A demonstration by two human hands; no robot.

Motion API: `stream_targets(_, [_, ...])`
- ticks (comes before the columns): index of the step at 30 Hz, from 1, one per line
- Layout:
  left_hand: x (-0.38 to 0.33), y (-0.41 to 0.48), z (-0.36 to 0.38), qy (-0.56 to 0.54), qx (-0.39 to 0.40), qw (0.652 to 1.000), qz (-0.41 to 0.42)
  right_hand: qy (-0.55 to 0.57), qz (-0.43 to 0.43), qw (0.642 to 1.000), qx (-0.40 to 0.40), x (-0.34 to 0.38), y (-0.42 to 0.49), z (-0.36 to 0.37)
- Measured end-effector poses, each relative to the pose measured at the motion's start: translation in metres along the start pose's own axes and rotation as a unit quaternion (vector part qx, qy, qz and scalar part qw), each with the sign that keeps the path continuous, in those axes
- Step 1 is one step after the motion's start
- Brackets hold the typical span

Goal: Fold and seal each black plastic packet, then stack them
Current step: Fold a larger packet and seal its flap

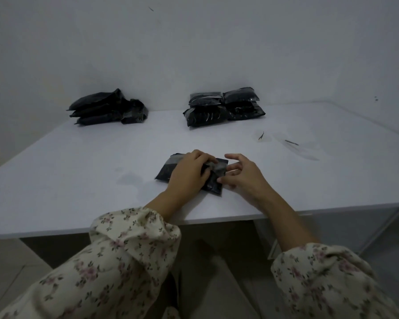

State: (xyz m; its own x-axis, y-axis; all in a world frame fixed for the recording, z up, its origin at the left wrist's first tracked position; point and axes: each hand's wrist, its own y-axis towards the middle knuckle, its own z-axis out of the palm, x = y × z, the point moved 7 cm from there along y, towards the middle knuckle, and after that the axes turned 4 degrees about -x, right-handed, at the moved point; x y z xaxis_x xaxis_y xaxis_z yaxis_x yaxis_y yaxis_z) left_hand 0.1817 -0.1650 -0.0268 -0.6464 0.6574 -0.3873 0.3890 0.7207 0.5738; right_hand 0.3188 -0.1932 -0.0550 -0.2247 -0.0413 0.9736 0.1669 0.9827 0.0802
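A black plastic packet [168, 170] lies flat on the white table [78, 176], near its front edge. My left hand [189, 173] lies on top of the packet, its fingers curled round the packet's grey flap. My right hand [240, 174] is at the packet's right edge, thumb and forefinger pinching the plastic, the other fingers spread above. Most of the packet's middle is hidden under my left hand.
A pile of black packets [106, 108] sits at the back left by the wall. A second pile of packets [224, 105] stands at the back centre. Thin peeled strips [290, 142] and clear film lie on the table to the right.
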Motion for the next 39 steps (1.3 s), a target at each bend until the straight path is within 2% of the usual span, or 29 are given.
stream_targets(3, [0.001,0.001,-0.001,0.015,-0.019,1.000,0.000,-0.033,-0.015,0.999,0.003,0.000,0.002,0.001])
stream_targets(7, [0.003,0.003,-0.005,-0.037,-0.067,0.995,-0.062,-0.116,-0.049,0.992,-0.006,0.002,0.001,0.001])
stream_targets(10, [0.001,0.004,-0.005,-0.050,-0.074,0.993,-0.084,-0.135,-0.072,0.988,-0.026,0.005,0.001,0.001])
stream_targets(14, [-0.002,0.002,0.001,-0.014,-0.045,0.998,-0.044,-0.119,-0.124,0.981,-0.091,0.010,0.005,-0.007])
stream_targets(18, [0.005,-0.003,0.001,-0.074,0.031,0.997,-0.017,-0.153,-0.183,0.964,-0.116,0.013,0.006,-0.011])
stream_targets(20, [0.006,-0.006,-0.003,-0.082,0.058,0.995,-0.001,-0.174,-0.211,0.956,-0.106,0.016,0.006,-0.011])
stream_targets(24, [0.007,-0.008,-0.003,-0.077,0.063,0.995,0.005,-0.257,-0.281,0.922,-0.075,0.025,0.002,-0.004])
stream_targets(28, [0.007,-0.010,0.002,-0.049,0.068,0.996,0.006,-0.260,-0.324,0.907,-0.067,0.028,-0.002,0.000])
stream_targets(34, [0.011,-0.009,0.011,0.004,0.105,0.994,-0.018,-0.274,-0.335,0.900,-0.040,0.028,-0.002,0.001])
stream_targets(39, [0.014,-0.009,0.018,0.052,0.135,0.990,0.003,-0.345,-0.359,0.867,-0.009,0.026,-0.006,0.006])
